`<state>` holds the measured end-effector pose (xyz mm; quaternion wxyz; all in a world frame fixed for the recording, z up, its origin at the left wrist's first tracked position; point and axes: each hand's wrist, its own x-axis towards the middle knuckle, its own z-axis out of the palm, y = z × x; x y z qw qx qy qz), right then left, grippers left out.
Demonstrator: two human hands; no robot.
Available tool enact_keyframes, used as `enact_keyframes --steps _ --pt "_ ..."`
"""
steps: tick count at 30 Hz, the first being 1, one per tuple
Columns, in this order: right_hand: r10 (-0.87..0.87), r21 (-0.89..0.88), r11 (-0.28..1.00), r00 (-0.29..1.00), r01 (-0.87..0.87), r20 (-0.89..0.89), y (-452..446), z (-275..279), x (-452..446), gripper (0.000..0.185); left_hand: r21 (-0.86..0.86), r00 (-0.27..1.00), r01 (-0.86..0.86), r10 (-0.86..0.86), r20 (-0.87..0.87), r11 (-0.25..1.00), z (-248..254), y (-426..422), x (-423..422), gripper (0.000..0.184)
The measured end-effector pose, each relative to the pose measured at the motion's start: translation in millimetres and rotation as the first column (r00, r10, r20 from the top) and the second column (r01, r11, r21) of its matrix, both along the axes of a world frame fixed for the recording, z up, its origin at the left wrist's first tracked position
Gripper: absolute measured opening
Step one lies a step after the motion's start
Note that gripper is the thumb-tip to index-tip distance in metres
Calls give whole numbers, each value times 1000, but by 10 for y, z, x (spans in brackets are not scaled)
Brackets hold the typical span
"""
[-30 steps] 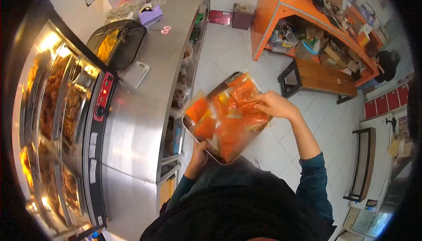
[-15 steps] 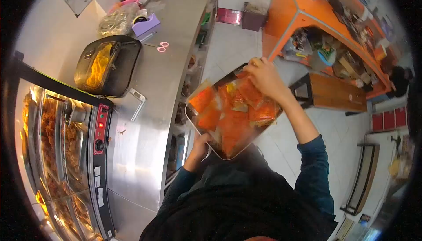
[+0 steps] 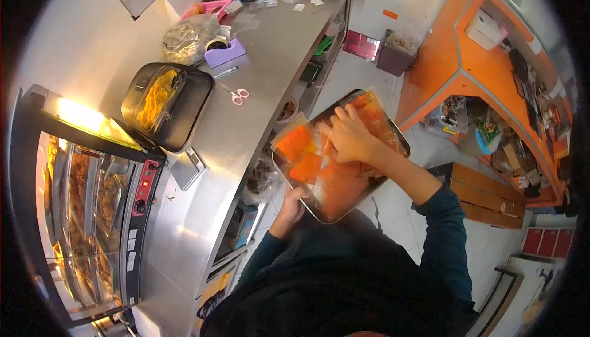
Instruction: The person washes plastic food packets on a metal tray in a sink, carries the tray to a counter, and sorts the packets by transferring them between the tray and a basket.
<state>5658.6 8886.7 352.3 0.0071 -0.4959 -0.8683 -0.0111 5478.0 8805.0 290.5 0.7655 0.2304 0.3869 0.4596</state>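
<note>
In the centre of the frame, the left hand (image 3: 294,205) is closed on the lower-left short rim of a metal tray (image 3: 332,219), thumb over the edge. The tray's long axis slants from lower left to upper right. The right hand (image 3: 349,134) is nearer the orange-filled clear packets (image 3: 295,143), which lie directly beneath and around its partly curled fingers; whether it grips one, I cannot tell.

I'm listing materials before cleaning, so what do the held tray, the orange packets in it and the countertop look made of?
Tray: likely metal, from its thin, shiny rim. Orange packets: apparently clear, glossy plastic, with see-through edges. Countertop: probably satin stainless steel, grey with blurred reflections.
</note>
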Motion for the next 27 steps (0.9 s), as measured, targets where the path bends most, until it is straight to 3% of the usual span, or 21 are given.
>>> enact_keyframes --steps 1,3,4,6,10,13,16,17,20,23,26,27 --pt "69 106 992 998 -68 -7 71 -44 39 39 2 1000 20 -20 2 1000 0 52 22 27" --pt "118 51 991 992 -120 40 268 -57 61 36 15 993 117 -117 8 993 -47 184 0 46" --pt "142 27 989 988 -144 62 379 -51 58 35 17 997 73 -73 9 997 -78 226 22 47" --pt "226 -47 973 973 -227 -43 557 32 131 29 32 1000 -11 10 12 999 -83 333 89 48" --pt "309 -222 895 898 -386 -313 714 367 92 26 6 998 63 -63 6 998 -115 583 -2 59" --pt "170 -439 823 893 -362 -417 751 257 -181 32 39 999 34 -33 -18 999 -34 729 -8 59" --pt "135 -121 975 934 -184 -330 718 170 -244 44 72 998 40 -43 38 997 79 894 -41 56" --pt "103 -197 964 937 -176 -332 689 196 -178 67 69 998 56 -57 13 996 86 923 -81 56" --pt "-21 -334 941 975 -56 -222 412 180 -85 80 77 999 33 -35 18 997 7 1013 -157 57" --pt "-102 -309 949 989 65 -107 343 134 -218 99 59 993 8 -15 114 998 -66 1086 -187 58" --pt "-197 -396 915 943 78 -270 396 15 -288 95 85 973 15 -34 228 996 -231 1161 -232 59" --pt "-231 -399 912 920 91 -318 387 -30 -347 92 64 980 20 -32 194 998 -215 1180 -244 59"
